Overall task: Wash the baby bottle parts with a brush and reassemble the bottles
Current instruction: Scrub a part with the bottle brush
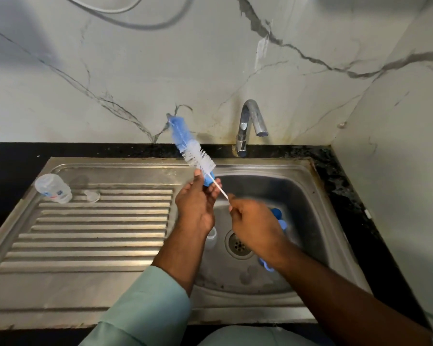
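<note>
Marble-patterned wall panels (135,71) rise behind a steel sink (298,176) set in a dark counter (348,186), with a chrome tap (250,121) at the back edge. Left of the basin lies the ribbed draining board (98,221). On its far left corner a clear bottle (53,188) stands upside down, and just beside it lies a small clear teat (92,196).

Over the basin's left rim, the left hand (196,203) pinches a blue part (208,179) at the base of the bottle brush (189,146), fingers curled round it. The brush tilts up and to the left, its white bristles nearest the hand and a blue sponge tip farthest away. The right hand (253,226) grips the thin white stem (221,192) that comes out below the blue part; this hand is blurred.

Down in the basin, blue pieces (278,216) show past the right hand, another blue piece (265,264) sits under the right forearm, and a white piece (211,237) stands near the drain (238,244).
</note>
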`<state>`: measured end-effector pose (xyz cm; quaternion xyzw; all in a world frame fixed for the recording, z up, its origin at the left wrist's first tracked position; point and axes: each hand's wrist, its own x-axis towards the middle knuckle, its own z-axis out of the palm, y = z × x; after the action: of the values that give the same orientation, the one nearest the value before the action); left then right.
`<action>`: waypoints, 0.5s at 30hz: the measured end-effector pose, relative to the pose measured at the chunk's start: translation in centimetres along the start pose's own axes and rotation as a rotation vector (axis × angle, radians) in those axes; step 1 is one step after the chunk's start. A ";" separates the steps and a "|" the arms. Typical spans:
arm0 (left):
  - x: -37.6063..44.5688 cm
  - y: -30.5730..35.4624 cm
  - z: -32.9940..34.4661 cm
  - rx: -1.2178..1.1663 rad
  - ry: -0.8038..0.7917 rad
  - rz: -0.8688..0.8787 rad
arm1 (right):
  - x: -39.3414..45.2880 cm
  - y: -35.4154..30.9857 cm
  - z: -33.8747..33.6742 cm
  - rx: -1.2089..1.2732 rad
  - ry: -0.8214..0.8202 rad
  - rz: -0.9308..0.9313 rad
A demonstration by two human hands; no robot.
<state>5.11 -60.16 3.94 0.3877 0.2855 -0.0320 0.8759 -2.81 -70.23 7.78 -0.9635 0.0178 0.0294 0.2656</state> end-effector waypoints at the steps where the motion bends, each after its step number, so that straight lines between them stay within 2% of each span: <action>1: 0.0 0.3 0.1 -0.012 0.021 0.013 | 0.2 0.1 0.0 -0.019 0.002 -0.006; 5: 0.6 1.3 -0.1 -0.163 0.110 0.031 | -1.2 0.0 0.3 -0.045 -0.117 -0.129; 9: 0.1 0.1 -0.2 -0.063 0.066 0.025 | 1.2 1.1 0.2 -0.044 -0.003 0.004; 11: 1.2 1.1 -0.5 -0.167 0.107 0.006 | 0.6 1.5 0.3 -0.027 -0.085 -0.066; 13: 2.1 1.8 -1.0 -0.222 0.082 -0.032 | -0.8 1.4 0.6 -0.021 -0.171 -0.175; 15: 1.9 1.3 -0.9 -0.172 0.052 -0.064 | -0.1 1.5 0.9 -0.002 -0.112 -0.116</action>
<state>6.66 -58.31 3.27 0.3026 0.3221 -0.0253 0.8967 -2.99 -71.06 6.25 -0.9600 -0.0530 0.0678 0.2663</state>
